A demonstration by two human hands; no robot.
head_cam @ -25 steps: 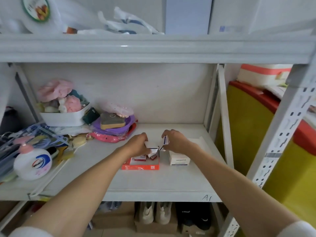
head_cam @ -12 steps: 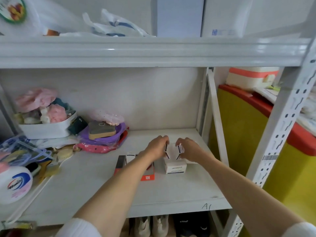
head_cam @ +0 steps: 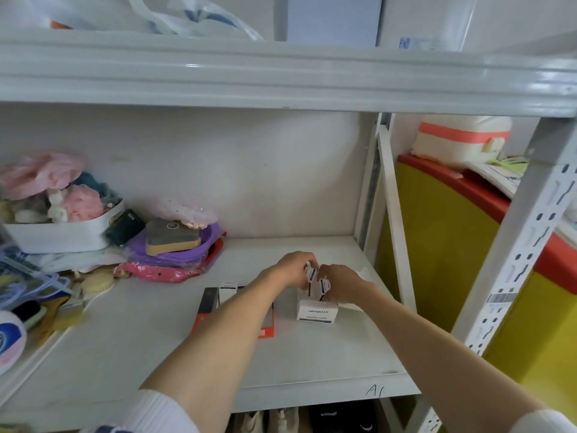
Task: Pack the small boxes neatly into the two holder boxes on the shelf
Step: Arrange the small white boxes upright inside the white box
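Observation:
Both hands meet over a white holder box labelled in dark print, standing right of centre on the shelf. My left hand pinches a small white box with a dark stripe. Beside it, my right hand grips another small white box just above the white holder. Left of it lies a red and black holder box, partly hidden under my left forearm, with one small white box standing in it.
A purple bowl with a sponge, a pink packet, a white tub of soft items and brushes crowd the shelf's left. A lotion bottle sits at the far left. The shelf's upright post stands right, before a yellow and red bin.
Both hands moved right from the red holder to the white holder. They came closer together, each with a small box. The camera shifted right.

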